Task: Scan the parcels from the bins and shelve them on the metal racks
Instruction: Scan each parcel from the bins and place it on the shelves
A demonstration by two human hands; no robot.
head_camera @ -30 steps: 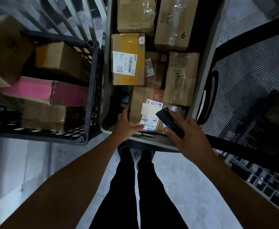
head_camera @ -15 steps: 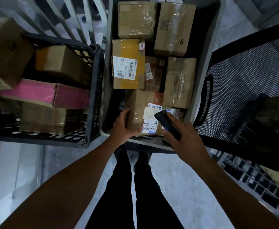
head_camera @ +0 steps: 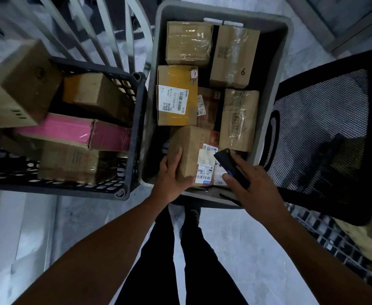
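A grey plastic bin (head_camera: 275,89) in front of me holds several cardboard parcels. My left hand (head_camera: 169,179) grips the nearest brown parcel (head_camera: 191,150) at its near left corner, thumb on its near edge. This parcel carries a white shipping label with a barcode (head_camera: 206,166). My right hand (head_camera: 253,186) holds a black handheld scanner (head_camera: 230,164), whose tip points at that label. Farther back lies a parcel with yellow tape and a white label (head_camera: 176,95), and one marked "6" (head_camera: 233,56).
A black crate (head_camera: 136,137) on the left holds a pink box (head_camera: 70,133) and several brown cartons. A black mesh basket (head_camera: 326,133) stands on the right. White metal bars (head_camera: 105,25) rise at the back left. My legs (head_camera: 180,260) stand on grey floor below.
My left hand has closed further round the near parcel's corner and tilted it up. The scanner has stayed over the label. The camera view has shifted so more of the bin shows.
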